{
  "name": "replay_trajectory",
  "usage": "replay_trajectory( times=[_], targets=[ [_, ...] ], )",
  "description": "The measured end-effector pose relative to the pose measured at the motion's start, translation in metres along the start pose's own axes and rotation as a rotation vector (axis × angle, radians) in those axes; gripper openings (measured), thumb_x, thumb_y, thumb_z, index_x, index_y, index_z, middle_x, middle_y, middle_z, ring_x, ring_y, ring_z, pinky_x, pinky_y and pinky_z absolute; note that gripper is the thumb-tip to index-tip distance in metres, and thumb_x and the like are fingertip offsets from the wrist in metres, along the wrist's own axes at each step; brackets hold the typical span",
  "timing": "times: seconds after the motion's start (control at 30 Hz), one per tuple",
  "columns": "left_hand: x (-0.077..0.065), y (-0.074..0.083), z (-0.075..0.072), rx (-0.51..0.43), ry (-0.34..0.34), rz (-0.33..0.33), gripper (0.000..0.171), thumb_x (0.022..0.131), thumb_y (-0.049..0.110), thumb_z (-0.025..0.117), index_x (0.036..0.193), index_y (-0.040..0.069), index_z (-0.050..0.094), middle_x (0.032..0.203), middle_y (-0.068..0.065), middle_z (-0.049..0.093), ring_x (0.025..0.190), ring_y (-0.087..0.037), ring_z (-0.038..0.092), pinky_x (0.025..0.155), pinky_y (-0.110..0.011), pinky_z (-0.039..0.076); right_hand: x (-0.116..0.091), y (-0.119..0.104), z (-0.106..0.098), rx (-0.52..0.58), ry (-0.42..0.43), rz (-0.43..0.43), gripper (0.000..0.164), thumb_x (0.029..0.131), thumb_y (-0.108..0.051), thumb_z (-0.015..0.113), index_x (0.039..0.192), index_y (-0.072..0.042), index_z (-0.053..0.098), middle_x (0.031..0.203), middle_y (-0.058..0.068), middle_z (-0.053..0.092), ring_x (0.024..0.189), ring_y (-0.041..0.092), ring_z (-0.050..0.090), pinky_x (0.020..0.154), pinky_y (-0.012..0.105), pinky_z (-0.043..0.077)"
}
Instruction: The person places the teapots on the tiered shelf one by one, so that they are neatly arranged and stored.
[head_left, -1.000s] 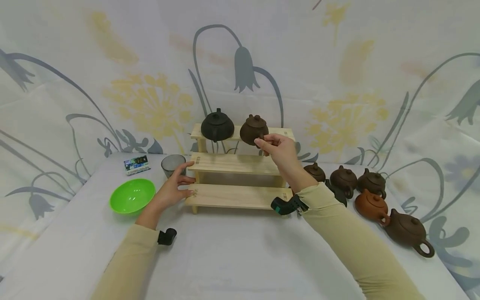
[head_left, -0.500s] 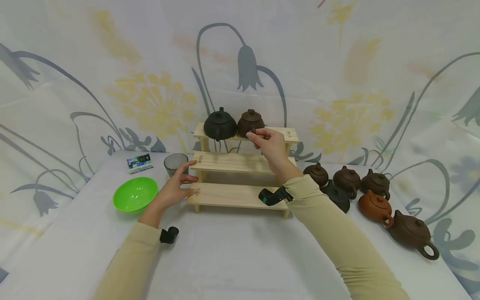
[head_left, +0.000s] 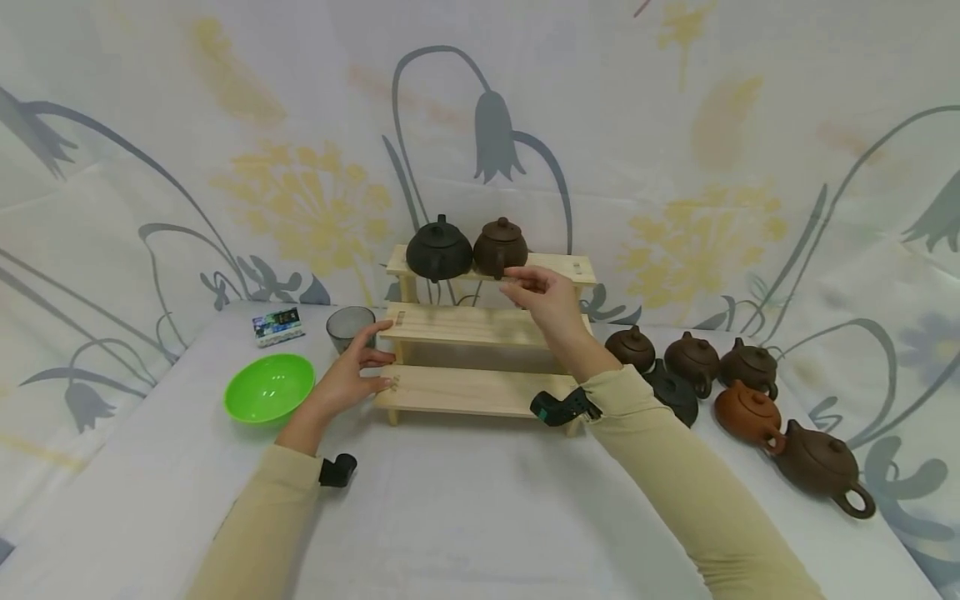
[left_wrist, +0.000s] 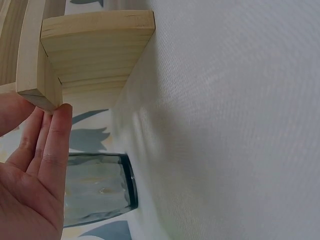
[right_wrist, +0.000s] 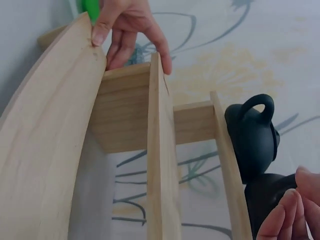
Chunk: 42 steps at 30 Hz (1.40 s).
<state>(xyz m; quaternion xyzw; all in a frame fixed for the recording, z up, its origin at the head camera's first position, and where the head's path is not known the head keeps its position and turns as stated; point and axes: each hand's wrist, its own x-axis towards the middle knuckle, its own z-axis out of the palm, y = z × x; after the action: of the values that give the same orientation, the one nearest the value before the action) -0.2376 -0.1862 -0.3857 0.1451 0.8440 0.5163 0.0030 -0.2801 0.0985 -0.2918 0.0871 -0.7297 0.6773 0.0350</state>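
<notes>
A three-tier wooden stand (head_left: 465,389) stands mid-table. My left hand (head_left: 347,377) holds its left end, with the thumb on the lowest shelf and a finger up at the middle one. In the left wrist view, thumb and fingers lie on either side of a shelf end (left_wrist: 37,80). On the top shelf a black teapot (head_left: 439,250) sits left of a small brown teapot (head_left: 500,245). My right hand (head_left: 555,308) is at the brown teapot's handle (head_left: 500,265), fingertips just right of it and thumb lower and apart. In the right wrist view those fingertips overlap the handle.
Left of the stand are a grey glass cup (head_left: 350,325), a bright green bowl (head_left: 258,400) and a small printed box (head_left: 277,327). To the right, several teapots cluster, among them an orange-brown teapot (head_left: 746,412) and a large brown teapot (head_left: 817,462). Patterned cloth (head_left: 300,125) hangs behind.
The brown teapot came back and down onto the top shelf beside the black one. My right hand, pinching its handle earlier, has since drawn slightly down and right. My left hand stays on the stand.
</notes>
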Motion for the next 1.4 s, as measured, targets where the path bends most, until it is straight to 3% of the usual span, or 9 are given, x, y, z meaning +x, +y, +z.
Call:
replay_trajectory(
  times=[0.1,0.27,0.6,0.7,0.83,0.93,1.13,1.4],
  targets=[
    [-0.001,0.000,0.000,0.000,0.001,-0.004,0.081,0.080,-0.015,0.061,0.146,0.014,0.023,0.115,-0.030,0.054,0.112,-0.045,0.049,0.093,-0.052,0.041,-0.006,0.002,-0.009,-0.013,-0.024,-0.001,0.031,0.087,-0.008,0.066,0.115,0.003,0.062,0.080,-0.001,0.057,0.075,0.017,0.054,0.078,0.038,0.047],
    [0.000,-0.001,-0.001,0.001,0.006,-0.001,0.081,0.080,-0.015,0.061,0.145,0.013,0.023,0.115,-0.030,0.055,0.112,-0.045,0.049,0.094,-0.055,0.039,-0.019,0.005,-0.024,-0.053,-0.045,-0.008,0.031,0.088,-0.010,0.065,0.117,0.000,0.061,0.082,0.000,0.058,0.082,0.028,0.054,0.074,0.037,0.047],
    [0.000,-0.003,0.000,0.015,0.005,-0.012,0.082,0.080,-0.014,0.063,0.146,0.015,0.023,0.115,-0.028,0.056,0.113,-0.044,0.048,0.091,-0.052,0.043,-0.043,0.013,-0.055,-0.040,-0.019,-0.034,0.031,0.086,-0.012,0.068,0.113,0.002,0.062,0.084,-0.002,0.057,0.079,0.015,0.054,0.075,0.032,0.048],
    [0.000,-0.004,0.000,0.015,0.002,-0.013,0.083,0.080,-0.013,0.063,0.146,0.015,0.023,0.115,-0.028,0.055,0.113,-0.045,0.048,0.091,-0.052,0.043,-0.049,0.015,-0.064,-0.028,-0.004,-0.044,0.026,0.085,-0.013,0.069,0.109,-0.003,0.065,0.083,-0.003,0.057,0.078,0.012,0.054,0.073,0.028,0.047],
    [0.000,-0.004,0.000,0.013,0.002,-0.008,0.082,0.081,-0.012,0.064,0.146,0.016,0.022,0.115,-0.028,0.056,0.112,-0.045,0.049,0.092,-0.053,0.042,-0.058,0.015,-0.076,-0.017,0.017,-0.063,0.015,0.085,-0.014,0.070,0.100,-0.015,0.069,0.082,-0.003,0.058,0.074,0.010,0.052,0.058,0.019,0.043],
    [0.000,-0.004,0.000,0.013,0.005,0.002,0.082,0.080,-0.012,0.064,0.146,0.015,0.023,0.114,-0.028,0.056,0.112,-0.045,0.049,0.094,-0.054,0.040,-0.066,0.015,-0.086,0.019,0.023,-0.084,0.014,0.085,-0.011,0.069,0.097,-0.017,0.070,0.081,-0.003,0.059,0.073,0.010,0.053,0.054,0.018,0.041],
    [0.001,-0.004,0.000,0.012,0.006,0.012,0.082,0.080,-0.013,0.064,0.146,0.014,0.023,0.114,-0.028,0.056,0.111,-0.044,0.050,0.096,-0.053,0.039,-0.079,0.019,-0.107,0.036,0.056,-0.105,0.015,0.084,-0.008,0.070,0.096,-0.016,0.071,0.081,-0.003,0.059,0.077,0.010,0.056,0.069,0.017,0.049],
    [0.001,-0.003,-0.001,0.015,0.001,-0.006,0.082,0.080,-0.012,0.064,0.146,0.015,0.023,0.114,-0.028,0.056,0.113,-0.045,0.048,0.094,-0.053,0.040,-0.097,0.023,-0.133,-0.039,0.117,-0.079,0.016,0.084,-0.012,0.070,0.100,-0.013,0.069,0.084,-0.005,0.058,0.080,0.008,0.056,0.074,0.014,0.046]
  ],
)
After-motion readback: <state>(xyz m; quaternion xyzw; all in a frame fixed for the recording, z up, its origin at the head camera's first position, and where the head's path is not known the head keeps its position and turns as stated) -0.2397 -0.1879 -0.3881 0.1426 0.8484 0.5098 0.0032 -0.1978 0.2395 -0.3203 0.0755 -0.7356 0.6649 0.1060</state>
